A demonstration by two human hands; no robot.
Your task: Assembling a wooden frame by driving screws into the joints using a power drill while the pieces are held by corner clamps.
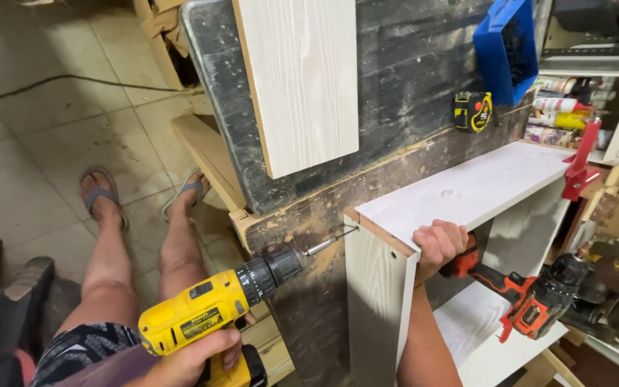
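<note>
My left hand (191, 362) grips a yellow and black cordless drill (213, 308) at the bottom left. Its bit (331, 240) points right and touches the top corner of a white side panel (374, 301). My right hand (438, 244) is closed over the front edge of the white top panel (467, 190), right at the joint where the two panels meet. The panels form an open white box leaning against a dark, worn workbench (410, 79).
A loose white board (302, 79) lies on the workbench, with a yellow tape measure (473, 111) and a blue bin (506, 46) beyond it. A red clamp (580, 168) holds the box's far end. A red drill (517, 294) lies inside the box. My bare legs and sandals (102, 197) are at left.
</note>
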